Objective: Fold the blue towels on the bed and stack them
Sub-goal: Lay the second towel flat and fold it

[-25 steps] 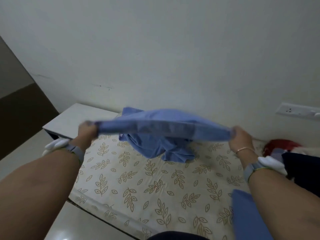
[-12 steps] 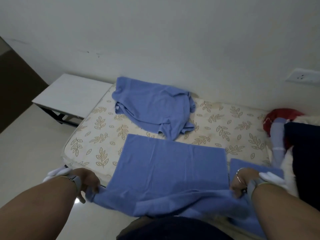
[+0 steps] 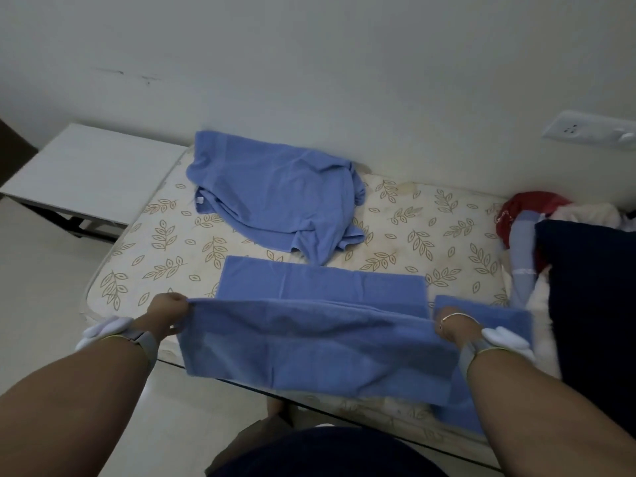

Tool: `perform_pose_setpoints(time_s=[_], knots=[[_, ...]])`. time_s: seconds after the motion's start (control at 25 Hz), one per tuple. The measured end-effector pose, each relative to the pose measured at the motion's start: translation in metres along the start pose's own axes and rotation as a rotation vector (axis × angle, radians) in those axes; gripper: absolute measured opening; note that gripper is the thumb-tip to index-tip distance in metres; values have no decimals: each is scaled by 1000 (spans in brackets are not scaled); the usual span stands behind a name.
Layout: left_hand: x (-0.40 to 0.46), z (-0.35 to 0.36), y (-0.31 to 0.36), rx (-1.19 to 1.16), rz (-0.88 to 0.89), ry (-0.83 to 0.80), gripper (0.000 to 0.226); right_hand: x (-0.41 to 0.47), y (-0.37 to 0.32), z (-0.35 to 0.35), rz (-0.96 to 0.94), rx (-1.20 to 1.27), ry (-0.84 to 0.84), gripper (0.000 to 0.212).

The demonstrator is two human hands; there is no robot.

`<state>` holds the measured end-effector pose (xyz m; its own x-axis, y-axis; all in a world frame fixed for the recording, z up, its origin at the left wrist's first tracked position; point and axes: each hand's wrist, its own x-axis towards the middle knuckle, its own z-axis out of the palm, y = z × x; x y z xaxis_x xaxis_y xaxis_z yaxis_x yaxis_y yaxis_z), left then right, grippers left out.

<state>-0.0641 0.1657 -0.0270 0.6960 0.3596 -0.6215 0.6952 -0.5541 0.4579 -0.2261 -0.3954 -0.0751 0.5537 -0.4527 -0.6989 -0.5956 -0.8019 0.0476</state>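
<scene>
While near edge of flat blue terry towel (image 3: 309,342) hangs lifted above mattress front, I hold it at both corners: left hand (image 3: 168,309) pinches left corner, fingers curled; right hand (image 3: 451,327) grips right corner, partly hidden by cloth. Far half of towel lies flat on leaf-printed cream mattress (image 3: 165,249). Judgement: I carry lifted edge forward level, match far edge, keep tension even, avoid skew. Crumpled blue towel (image 3: 278,197) waits near wall; folded blue towel (image 3: 495,313) just beside right hand.
</scene>
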Motion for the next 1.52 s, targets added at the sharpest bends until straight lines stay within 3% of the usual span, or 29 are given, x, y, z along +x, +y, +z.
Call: perform_pose_setpoints(time_s=[0.12,0.24,0.44,1.16,1.28,1.32,1.4,1.48,1.52], knots=[[13,17,31,38,78,57,17,-35,-15,-30,33,111,64,23],[28,38,57,228,179,154,23,-21,-15,-35,58,208,147,19],[68,73,85,297,263,202,27,25,-22,-34,65,185,187,22],[175,148,95,355,82,270,28,176,-56,-19,127,86,272,34],[174,159,97,445,52,445,36,178,-66,-6,189,135,411,48],[172,162,93,489,127,494,42,174,-71,0,197,159,417,55],[163,173,73,610,468,432,49,163,-87,18,132,167,379,59],[151,191,40,712,852,174,51,149,-114,47,-77,129,342,51],[141,206,25,742,961,2,53,138,-128,65,-192,139,301,44]])
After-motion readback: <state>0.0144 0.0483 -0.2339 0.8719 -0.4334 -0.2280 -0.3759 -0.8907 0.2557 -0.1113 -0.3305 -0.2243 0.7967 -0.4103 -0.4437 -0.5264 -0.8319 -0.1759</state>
